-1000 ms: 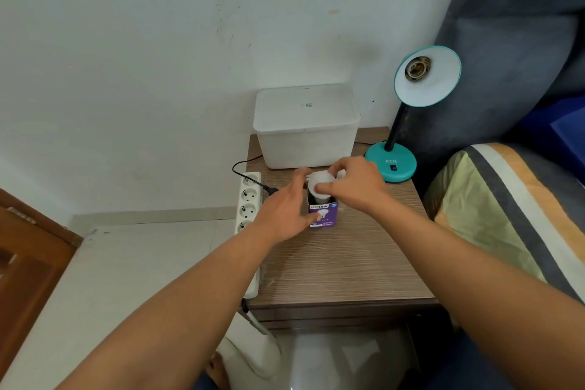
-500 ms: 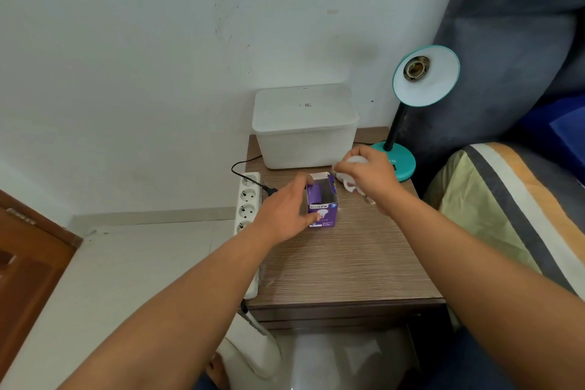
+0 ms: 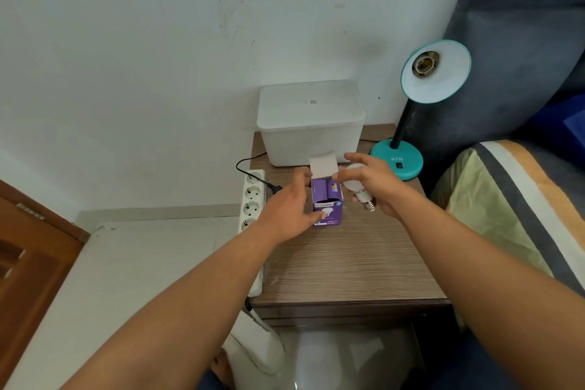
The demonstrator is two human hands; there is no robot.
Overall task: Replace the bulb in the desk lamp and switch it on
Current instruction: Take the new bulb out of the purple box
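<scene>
A small purple bulb box [image 3: 327,203] stands open on the wooden bedside table [image 3: 342,260], its white top flap raised. My left hand [image 3: 286,210] grips the box from its left side. My right hand [image 3: 372,182] holds a white bulb [image 3: 356,182] just right of the box, its metal screw base pointing down toward me, while the fingertips touch the flap. The teal desk lamp [image 3: 435,71] stands at the table's back right corner; its shade faces me with the socket empty. A black switch sits on its round base [image 3: 397,161].
A white lidded plastic bin [image 3: 310,122] stands at the back of the table, just behind the box. A white power strip [image 3: 251,203] with a black plug in it runs along the table's left edge. A striped pillow [image 3: 512,209] lies to the right.
My right hand lifted the white bulb out of the purple box and carried it to the right. It now touches the raised flap. My left hand kept its hold on the box.
</scene>
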